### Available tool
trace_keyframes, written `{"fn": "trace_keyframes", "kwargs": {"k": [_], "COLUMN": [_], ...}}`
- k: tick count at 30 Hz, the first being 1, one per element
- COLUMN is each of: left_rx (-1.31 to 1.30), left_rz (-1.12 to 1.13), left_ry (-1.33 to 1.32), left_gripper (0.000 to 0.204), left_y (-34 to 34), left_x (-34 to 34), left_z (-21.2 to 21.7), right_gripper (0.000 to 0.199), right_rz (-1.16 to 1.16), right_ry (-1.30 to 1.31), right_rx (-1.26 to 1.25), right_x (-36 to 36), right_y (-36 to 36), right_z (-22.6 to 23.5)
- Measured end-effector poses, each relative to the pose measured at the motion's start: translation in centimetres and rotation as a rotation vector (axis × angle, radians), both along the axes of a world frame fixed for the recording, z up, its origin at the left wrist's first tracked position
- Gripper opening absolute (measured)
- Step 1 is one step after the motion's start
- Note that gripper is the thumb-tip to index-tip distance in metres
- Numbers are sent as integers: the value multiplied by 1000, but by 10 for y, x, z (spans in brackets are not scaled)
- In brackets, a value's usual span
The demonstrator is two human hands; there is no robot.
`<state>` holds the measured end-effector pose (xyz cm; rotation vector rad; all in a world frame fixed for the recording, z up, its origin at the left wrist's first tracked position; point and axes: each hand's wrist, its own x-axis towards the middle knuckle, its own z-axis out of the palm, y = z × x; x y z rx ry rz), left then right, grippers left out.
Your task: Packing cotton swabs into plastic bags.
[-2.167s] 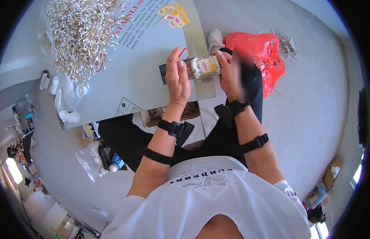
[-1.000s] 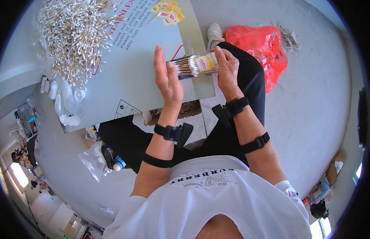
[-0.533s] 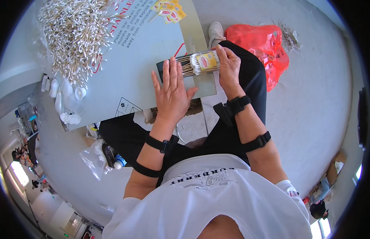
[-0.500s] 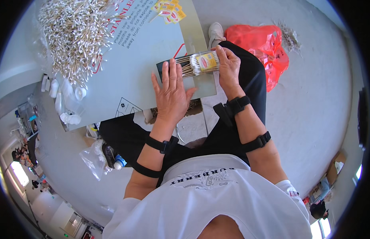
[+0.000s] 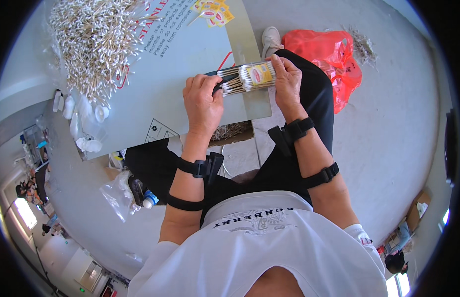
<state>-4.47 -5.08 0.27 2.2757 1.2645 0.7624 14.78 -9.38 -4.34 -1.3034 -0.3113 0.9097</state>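
Observation:
A clear pack of cotton swabs (image 5: 248,77) with a yellow label lies across the near right part of the table (image 5: 175,81). At its right end, my right hand (image 5: 288,81) pinches the pack between thumb and fingers. Several swabs stick out of its left end, their white tips toward my left hand (image 5: 203,106). That hand has its fingers curled over a dark flat piece (image 5: 217,90) beside those tips. Part of the dark piece is hidden under the fingers and the swabs.
A large heap of loose swabs (image 5: 94,49) covers the far left. Yellow label cards (image 5: 215,12) lie at the far edge. White plastic pieces (image 5: 89,126) sit at the left corner. A carton (image 5: 235,132) is below the near edge; a red plastic bag (image 5: 314,52) rests on the floor at right.
My left hand was flat with spread fingers over the swabs and dark piece; now its fingers are curled at the left end. More swab tips show. My right hand keeps its hold.

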Motion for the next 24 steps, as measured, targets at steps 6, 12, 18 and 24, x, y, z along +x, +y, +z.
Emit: {"fn": "trace_keyframes", "kwargs": {"k": [6,12,18,24], "left_rx": [16,60,78,142], "left_rz": [-25,12,-25,-77], "left_ry": [49,-41,-26,9], "left_gripper": [21,17,17,18], "left_y": [7,10,10,10], "left_x": [0,6,6,3], "left_z": [5,-2,-5,-7], "right_gripper": [25,25,25,25], "right_rz": [3,-7,-4,9], "right_ry": [-20,-12,-11,-10], "right_rx": [-4,-3,-4,-13], "right_x": [0,-1,0,0], "right_y": [-1,0,-1,-1], "right_z": [0,2,1,-1]}}
